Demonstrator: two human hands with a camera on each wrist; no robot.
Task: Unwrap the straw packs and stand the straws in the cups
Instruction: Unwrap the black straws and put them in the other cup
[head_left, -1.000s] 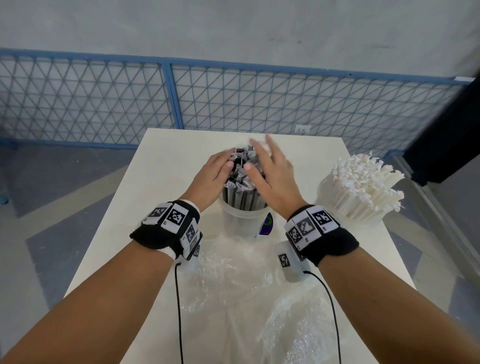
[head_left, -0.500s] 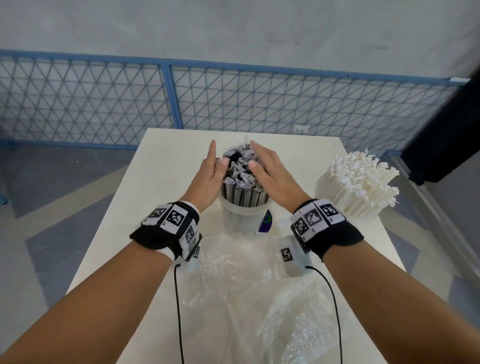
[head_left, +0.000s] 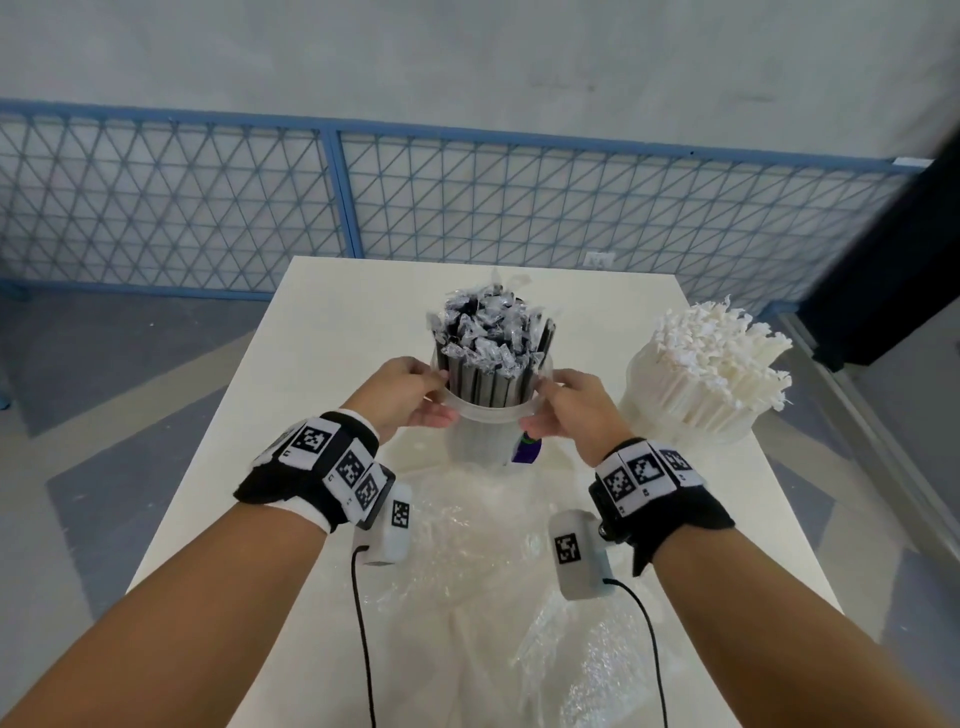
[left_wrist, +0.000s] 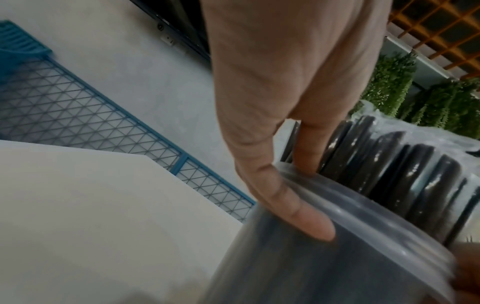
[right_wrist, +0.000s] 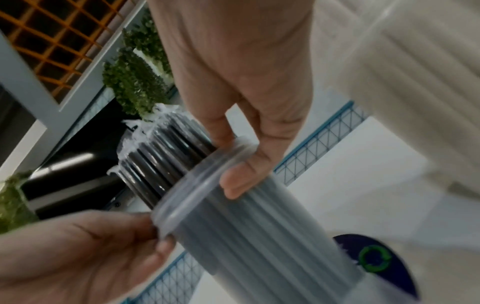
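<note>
Clear cup (head_left: 480, 431) rim | left hand (head_left: 402, 395) pinching | right hand (head_left: 574, 413) pinching | black straws (head_left: 488, 358) seemingly upright

Bare table (head_left: 332, 322) is lying open left of and beyond the left hand (head_left: 400, 395), while the cup of white straws (head_left: 701, 384) is crowding the right hand (head_left: 576, 410), and crumpled wrap (head_left: 493, 571) is lying under both wrists.

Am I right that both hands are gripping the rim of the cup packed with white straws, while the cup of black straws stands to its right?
Not quite: the colours are swapped. In the head view both hands, left hand and right hand, grip the rim of the cup of black straws; the cup of white straws stands to its right.
</note>
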